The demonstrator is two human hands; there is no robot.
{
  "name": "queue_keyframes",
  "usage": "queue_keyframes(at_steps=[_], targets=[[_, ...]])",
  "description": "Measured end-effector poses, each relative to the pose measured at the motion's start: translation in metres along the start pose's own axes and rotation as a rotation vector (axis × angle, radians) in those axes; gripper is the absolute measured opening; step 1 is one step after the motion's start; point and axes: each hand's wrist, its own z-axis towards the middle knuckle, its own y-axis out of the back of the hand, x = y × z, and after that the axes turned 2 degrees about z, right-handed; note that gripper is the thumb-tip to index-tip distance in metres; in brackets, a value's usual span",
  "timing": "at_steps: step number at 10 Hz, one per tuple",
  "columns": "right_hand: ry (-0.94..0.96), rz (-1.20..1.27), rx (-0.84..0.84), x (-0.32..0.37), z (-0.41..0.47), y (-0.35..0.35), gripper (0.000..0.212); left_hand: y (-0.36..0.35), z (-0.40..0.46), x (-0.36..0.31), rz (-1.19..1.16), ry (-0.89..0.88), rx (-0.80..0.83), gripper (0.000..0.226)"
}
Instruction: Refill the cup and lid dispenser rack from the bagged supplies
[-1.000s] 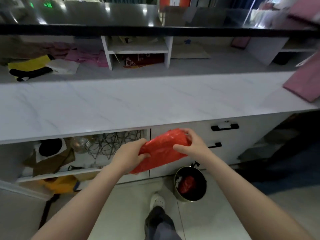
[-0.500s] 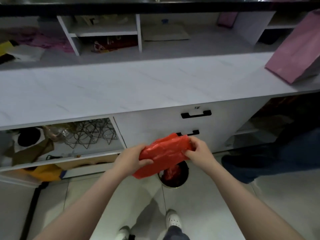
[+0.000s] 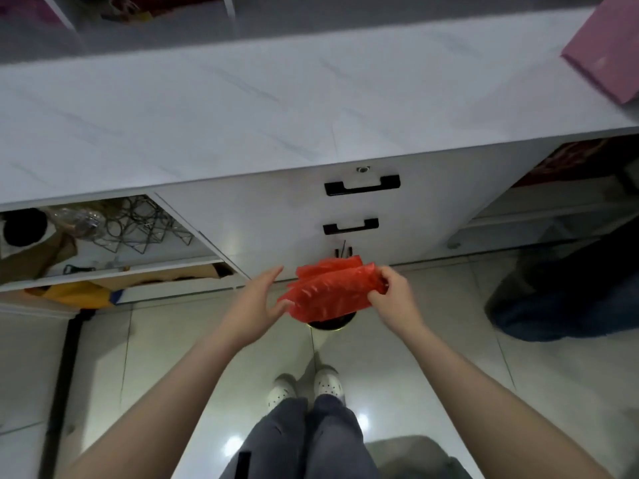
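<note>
A crumpled red plastic bag (image 3: 330, 293) hangs low in front of the drawer unit, directly over a small round bin (image 3: 328, 323) on the floor. My right hand (image 3: 396, 299) grips the bag's right end with curled fingers. My left hand (image 3: 257, 300) has its fingers straight, and only its thumb side touches the bag's left end. No cups, lids or dispenser rack are in view.
A white marble-look counter (image 3: 242, 108) runs across the top, with two black-handled drawers (image 3: 361, 184) below. An open shelf (image 3: 103, 236) at left holds wire frames and clutter. A pink bag (image 3: 608, 50) lies at the counter's right. Something dark (image 3: 570, 295) sits on the floor at right.
The view tilted downward and both hands lowered the red bag over the bin. My left hand loosened from gripping the bag to straight fingers beside it.
</note>
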Motion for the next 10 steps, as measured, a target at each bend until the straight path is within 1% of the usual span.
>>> queue_keyframes(at_steps=[1, 3, 4, 5, 6, 7, 8, 9, 10], targets=[[-0.064, -0.049, -0.005, -0.02, 0.008, -0.014, 0.038, -0.011, 0.007, 0.01, -0.029, 0.039, 0.019, 0.066], [-0.072, -0.193, -0.073, -0.075, 0.039, -0.041, 0.032, -0.052, 0.038, 0.034, -0.032, 0.101, 0.034, 0.064], [-0.077, -0.222, -0.077, -0.105, 0.061, -0.06, 0.03, -0.078, 0.056, 0.052, -0.036, 0.097, 0.04, 0.064], [-0.092, -0.197, -0.07, -0.133, 0.084, -0.083, 0.033, -0.102, 0.073, 0.072, -0.044, 0.09, 0.04, 0.064], [-0.08, -0.124, -0.062, -0.153, 0.105, -0.108, 0.029, -0.122, 0.087, 0.093, -0.037, 0.075, 0.028, 0.063], [-0.066, -0.048, 0.027, -0.171, 0.117, -0.129, 0.027, -0.137, 0.097, 0.109, -0.031, 0.066, 0.014, 0.063], [-0.186, -0.075, 0.201, -0.201, 0.122, -0.148, 0.044, -0.147, 0.1, 0.119, -0.018, 0.073, 0.019, 0.063], [-0.237, -0.109, 0.182, -0.218, 0.118, -0.15, 0.045, -0.149, 0.094, 0.122, -0.024, 0.078, 0.04, 0.062], [-0.233, -0.098, 0.209, -0.204, 0.1, -0.139, 0.041, -0.139, 0.077, 0.108, -0.039, 0.085, 0.046, 0.062]])
